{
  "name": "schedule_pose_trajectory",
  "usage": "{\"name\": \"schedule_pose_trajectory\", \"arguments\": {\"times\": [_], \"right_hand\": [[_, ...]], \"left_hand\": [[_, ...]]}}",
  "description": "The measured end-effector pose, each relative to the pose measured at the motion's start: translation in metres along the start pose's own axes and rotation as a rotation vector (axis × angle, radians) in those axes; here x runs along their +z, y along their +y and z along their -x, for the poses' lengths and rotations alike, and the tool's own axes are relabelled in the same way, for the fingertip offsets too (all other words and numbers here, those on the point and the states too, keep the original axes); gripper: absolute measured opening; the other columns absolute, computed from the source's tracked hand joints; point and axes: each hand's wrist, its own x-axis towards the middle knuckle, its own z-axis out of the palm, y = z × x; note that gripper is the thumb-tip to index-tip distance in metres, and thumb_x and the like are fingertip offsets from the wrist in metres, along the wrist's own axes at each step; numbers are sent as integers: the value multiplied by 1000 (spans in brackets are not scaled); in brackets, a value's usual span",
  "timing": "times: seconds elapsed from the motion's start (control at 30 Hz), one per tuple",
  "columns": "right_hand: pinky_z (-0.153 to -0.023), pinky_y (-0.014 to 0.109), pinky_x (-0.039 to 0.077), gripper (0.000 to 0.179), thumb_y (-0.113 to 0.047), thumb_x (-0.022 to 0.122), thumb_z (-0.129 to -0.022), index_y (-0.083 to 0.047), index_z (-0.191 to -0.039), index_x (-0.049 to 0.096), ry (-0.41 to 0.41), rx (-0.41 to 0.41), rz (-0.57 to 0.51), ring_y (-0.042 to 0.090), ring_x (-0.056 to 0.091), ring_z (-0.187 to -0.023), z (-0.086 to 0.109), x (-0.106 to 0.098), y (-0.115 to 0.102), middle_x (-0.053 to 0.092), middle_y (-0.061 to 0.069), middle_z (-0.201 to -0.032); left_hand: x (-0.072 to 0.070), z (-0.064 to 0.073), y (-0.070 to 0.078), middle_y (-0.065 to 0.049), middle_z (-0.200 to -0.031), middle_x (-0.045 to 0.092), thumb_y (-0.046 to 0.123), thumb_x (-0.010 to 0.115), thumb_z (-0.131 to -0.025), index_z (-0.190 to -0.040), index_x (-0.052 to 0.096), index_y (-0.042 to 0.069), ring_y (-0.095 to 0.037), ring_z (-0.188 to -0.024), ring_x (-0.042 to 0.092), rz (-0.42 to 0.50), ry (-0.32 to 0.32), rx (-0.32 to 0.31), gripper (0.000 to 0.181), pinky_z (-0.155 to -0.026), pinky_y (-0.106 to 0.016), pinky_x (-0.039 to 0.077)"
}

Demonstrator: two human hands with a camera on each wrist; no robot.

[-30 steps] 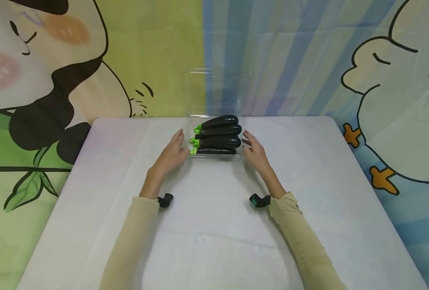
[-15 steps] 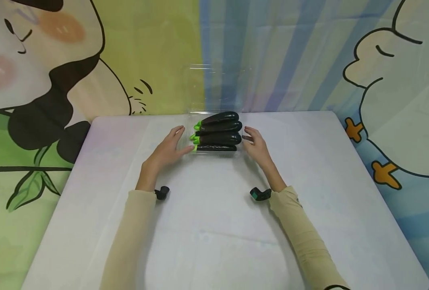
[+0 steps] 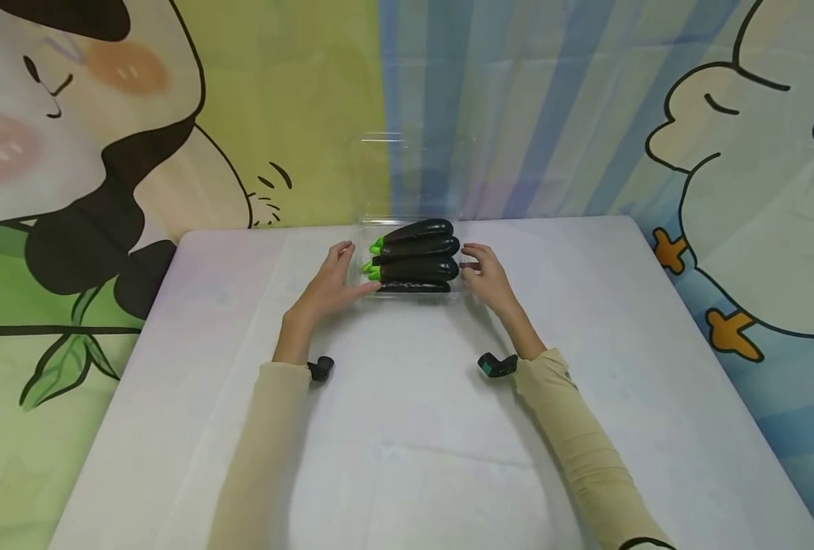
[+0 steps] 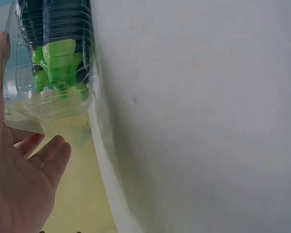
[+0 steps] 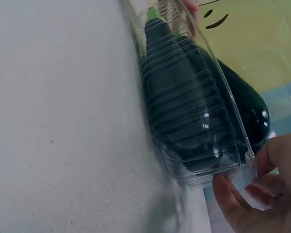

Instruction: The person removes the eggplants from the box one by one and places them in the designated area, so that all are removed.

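Observation:
A clear plastic clamshell container (image 3: pixel 413 296) sits at the far side of the white table, its transparent lid (image 3: pixel 379 139) raised behind it. Several glossy dark eggplants (image 3: pixel 420 269) with green stem ends lie side by side inside. My left hand (image 3: pixel 327 286) is at the container's left end, fingers fairly straight and thumb reaching along the front rim. In the left wrist view, the green stems (image 4: pixel 60 60) show through the ribbed wall beside that hand. My right hand (image 3: pixel 487 283) pinches the right end; its fingertips (image 5: pixel 223 189) meet the corner of the rim in the right wrist view.
The white-covered table (image 3: pixel 407 428) extends toward me and to both sides. Right behind its far edge hangs a cartoon-printed cloth backdrop (image 3: pixel 551 114). Small black wrist devices (image 3: pixel 320 368) sit at the cuffs of both beige sleeves (image 3: pixel 578 443).
My left thumb has slid rightward along the container's front, now covering the stem of the nearest eggplant. The right hand stays at its end. The head view has shifted slightly.

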Motion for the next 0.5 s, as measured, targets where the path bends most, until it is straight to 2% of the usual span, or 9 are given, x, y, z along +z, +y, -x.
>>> {"name": "schedule_pose_trajectory", "arguments": {"times": [0.2, 0.33, 0.5], "right_hand": [[-92, 39, 51, 61, -4, 39, -92, 7, -150, 24, -73, 8, 11, 35, 50, -131, 0, 0, 1, 17, 15, -161], [-104, 44, 46, 59, -4, 40, -93, 7, -150, 25, -83, 0, 15, 35, 42, -138, -4, -3, -1, 19, 15, -161], [-116, 41, 35, 56, -2, 43, -93, 7, -147, 33, -55, -1, 32, 33, 32, -144, -7, -8, -3, 27, 16, -158]], "left_hand": [[4, 2, 0, 3, -165, 2, 68, 62, -80, -157, 10, 10, -24, -153, 9, 17, -8, -5, 110, -120, -51, 22], [3, 0, 0, 5, -165, -2, 69, 62, -80, -157, 9, 10, -24, -153, 5, 19, -13, -8, 111, -122, -52, 18], [4, -2, 1, 4, -166, -3, 74, 60, -77, -157, 7, 11, -23, -153, 4, 12, -22, -20, 115, -122, -49, 17]]}}
